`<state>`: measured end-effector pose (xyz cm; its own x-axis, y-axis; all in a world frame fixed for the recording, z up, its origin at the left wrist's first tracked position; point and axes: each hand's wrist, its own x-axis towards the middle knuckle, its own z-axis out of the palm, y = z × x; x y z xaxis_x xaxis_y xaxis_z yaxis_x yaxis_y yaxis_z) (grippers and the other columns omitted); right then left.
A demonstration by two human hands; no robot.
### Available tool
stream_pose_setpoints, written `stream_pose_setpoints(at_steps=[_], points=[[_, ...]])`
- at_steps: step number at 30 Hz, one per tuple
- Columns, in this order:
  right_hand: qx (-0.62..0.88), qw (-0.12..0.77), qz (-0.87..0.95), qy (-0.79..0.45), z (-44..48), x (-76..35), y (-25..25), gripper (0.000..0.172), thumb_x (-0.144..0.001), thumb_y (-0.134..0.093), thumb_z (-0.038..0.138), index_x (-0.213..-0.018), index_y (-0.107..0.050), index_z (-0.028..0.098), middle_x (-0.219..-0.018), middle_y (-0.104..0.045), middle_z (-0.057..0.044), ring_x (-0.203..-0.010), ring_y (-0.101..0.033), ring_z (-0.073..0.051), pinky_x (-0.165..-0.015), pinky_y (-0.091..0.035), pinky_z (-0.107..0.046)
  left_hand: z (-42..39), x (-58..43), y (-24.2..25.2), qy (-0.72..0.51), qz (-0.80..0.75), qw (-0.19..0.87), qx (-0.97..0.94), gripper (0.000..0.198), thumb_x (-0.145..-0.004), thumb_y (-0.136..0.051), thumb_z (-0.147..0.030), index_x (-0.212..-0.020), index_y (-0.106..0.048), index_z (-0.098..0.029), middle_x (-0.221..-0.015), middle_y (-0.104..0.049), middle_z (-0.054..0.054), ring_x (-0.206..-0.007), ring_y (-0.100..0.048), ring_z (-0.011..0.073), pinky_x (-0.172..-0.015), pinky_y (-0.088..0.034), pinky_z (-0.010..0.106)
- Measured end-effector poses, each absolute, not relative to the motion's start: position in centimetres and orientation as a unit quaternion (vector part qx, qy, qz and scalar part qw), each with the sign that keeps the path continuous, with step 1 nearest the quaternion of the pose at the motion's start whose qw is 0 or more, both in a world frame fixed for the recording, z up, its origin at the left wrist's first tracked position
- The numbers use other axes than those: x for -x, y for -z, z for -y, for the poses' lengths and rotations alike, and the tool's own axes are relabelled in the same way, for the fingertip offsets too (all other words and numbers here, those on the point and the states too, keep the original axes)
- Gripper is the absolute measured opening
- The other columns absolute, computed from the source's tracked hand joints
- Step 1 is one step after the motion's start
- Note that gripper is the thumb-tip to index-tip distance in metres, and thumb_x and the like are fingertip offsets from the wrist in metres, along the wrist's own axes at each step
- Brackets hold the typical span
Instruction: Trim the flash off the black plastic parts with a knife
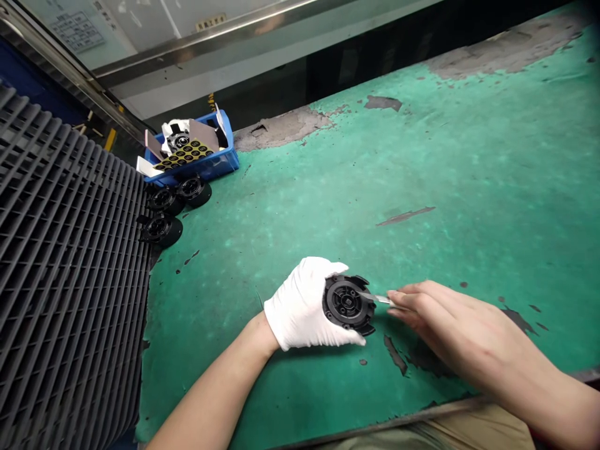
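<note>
In a white glove, my left hand [307, 306] is wrapped round a black round plastic part [347, 302] with notched tabs on its rim, its ringed face turned up. My bare right hand [440, 315] pinches a thin metal blade, which looks like a craft knife [380, 299]. The tip of that blade lies over the face of the black part, near its inner ring; whether it touches cannot be made out. Most of the knife's handle is hidden in my right fingers.
A blue bin [225, 161] with a yellow-and-black sticker sheet [187, 154] stands at the back left. Several similar black parts [162, 230] sit before it. A dark ribbed grille [70, 250] borders the left of the worn green tabletop [300, 206].
</note>
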<state>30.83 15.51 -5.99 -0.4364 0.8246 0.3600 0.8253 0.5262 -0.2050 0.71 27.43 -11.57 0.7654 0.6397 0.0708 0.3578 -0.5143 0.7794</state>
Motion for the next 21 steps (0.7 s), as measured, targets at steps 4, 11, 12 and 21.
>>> stream_pose_setpoints(at_steps=[4, 11, 12, 21], points=[[0.475, 0.214, 0.853, 0.034, -15.8, -29.4, 6.1, 0.005, -0.131, -0.068, 0.022, -0.126, -0.068, 0.022, -0.103, -0.079, -0.004, -0.08, -0.075, -0.02, -0.076, -0.058, -0.037, -27.2, -0.6, 11.7, -0.193, -0.303, 0.387, -0.849, 0.132, -0.068, -0.117, -0.091, -0.169, -0.072, -0.021, -0.148, -0.085, 0.021, -0.146, -0.086, 0.0527, -0.133, -0.073, 0.073], [0.452, 0.184, 0.869, 0.081, -16.5, -29.4, 5.0, 0.021, -0.131, -0.052, 0.009, -0.125, -0.068, 0.022, -0.095, -0.071, -0.001, -0.071, -0.06, -0.019, -0.069, -0.046, -0.038, -27.3, -0.7, 11.1, -0.179, -0.299, 0.405, -0.845, 0.132, -0.07, -0.115, -0.092, -0.171, -0.072, -0.019, -0.146, -0.087, 0.02, -0.146, -0.087, 0.0526, -0.134, -0.072, 0.073], [0.445, 0.18, 0.873, 0.08, -16.7, -29.5, 4.9, 0.023, -0.129, -0.051, 0.007, -0.125, -0.068, 0.022, -0.095, -0.071, 0.0, -0.071, -0.059, -0.019, -0.07, -0.045, -0.038, -27.3, -0.7, 11.1, -0.18, -0.299, 0.406, -0.844, 0.131, -0.071, -0.115, -0.091, -0.171, -0.072, -0.019, -0.146, -0.087, 0.021, -0.147, -0.087, 0.0527, -0.135, -0.072, 0.072], [0.401, 0.147, 0.904, 0.009, -18.6, -31.9, 5.0, 0.03, -0.115, -0.061, -0.002, -0.126, -0.077, 0.021, -0.103, -0.078, -0.002, -0.085, -0.068, -0.019, -0.082, -0.053, -0.036, -27.2, -0.5, 12.0, -0.187, -0.298, 0.388, -0.852, 0.136, -0.068, -0.117, -0.087, -0.175, -0.067, -0.019, -0.15, -0.085, 0.022, -0.148, -0.085, 0.0545, -0.133, -0.072, 0.075]])
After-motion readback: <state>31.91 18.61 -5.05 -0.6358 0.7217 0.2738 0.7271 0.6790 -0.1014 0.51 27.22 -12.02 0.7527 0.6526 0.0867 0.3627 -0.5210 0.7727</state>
